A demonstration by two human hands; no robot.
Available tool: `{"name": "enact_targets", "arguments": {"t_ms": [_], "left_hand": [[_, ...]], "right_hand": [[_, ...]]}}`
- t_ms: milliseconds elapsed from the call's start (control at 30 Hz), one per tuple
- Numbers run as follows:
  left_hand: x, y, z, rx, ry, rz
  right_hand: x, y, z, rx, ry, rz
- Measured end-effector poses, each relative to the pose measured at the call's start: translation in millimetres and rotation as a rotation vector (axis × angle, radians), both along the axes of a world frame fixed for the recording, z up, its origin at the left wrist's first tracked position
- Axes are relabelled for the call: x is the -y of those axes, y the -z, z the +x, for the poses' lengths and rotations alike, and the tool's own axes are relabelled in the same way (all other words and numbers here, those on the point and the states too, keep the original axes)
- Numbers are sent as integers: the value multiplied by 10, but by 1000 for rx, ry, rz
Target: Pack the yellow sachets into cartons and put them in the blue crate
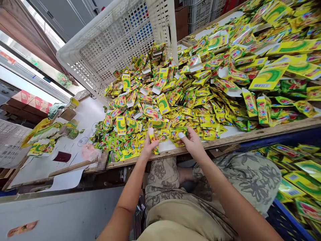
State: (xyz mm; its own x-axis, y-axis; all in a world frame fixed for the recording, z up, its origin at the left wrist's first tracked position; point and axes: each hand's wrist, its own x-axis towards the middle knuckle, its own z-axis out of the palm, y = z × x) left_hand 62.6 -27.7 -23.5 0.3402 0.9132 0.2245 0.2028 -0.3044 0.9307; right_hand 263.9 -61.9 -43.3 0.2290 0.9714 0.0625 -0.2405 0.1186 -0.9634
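1. Here, the left hand point(148, 146) pinches a slim yellow carton point(155, 150) between thumb and fingers.
2. The right hand point(192, 141) pinches a yellow-green sachet point(177, 133) at its fingertips.
3. Beyond those fingers, heaped packets point(163, 103) reach into a tilted white lattice crate point(110, 45).

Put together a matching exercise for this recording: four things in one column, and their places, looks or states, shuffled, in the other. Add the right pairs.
Things
1. left hand
2. white basket
3. blue crate
4. trousers

Places, looks or states
A. pale, with a grey flower pattern
B. tipped, with small packs heaped at its mouth
C. holding a small yellow pack
D. lower than the tabletop, at the picture's right, with yellow boxes in it

Right pairs: 1-C; 2-B; 3-D; 4-A
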Motion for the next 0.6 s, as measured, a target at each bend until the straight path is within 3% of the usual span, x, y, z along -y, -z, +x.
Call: {"name": "enact_targets", "arguments": {"t_ms": [100,233,367,467,600], "left_hand": [[9,124,304,89,124,-280],[-46,149,501,172,132,-408],[-66,106,543,89,35,-343],[-45,94,536,51,-33,-250],[-13,107,498,87,-29,-286]], "right_hand": [[-12,-69,49,-15,39,12],[-46,-163,166,26,149,40],[-127,-299,198,223,165,145],[-186,-396,156,533,113,207],[-234,-474,138,937,-3,276]]}}
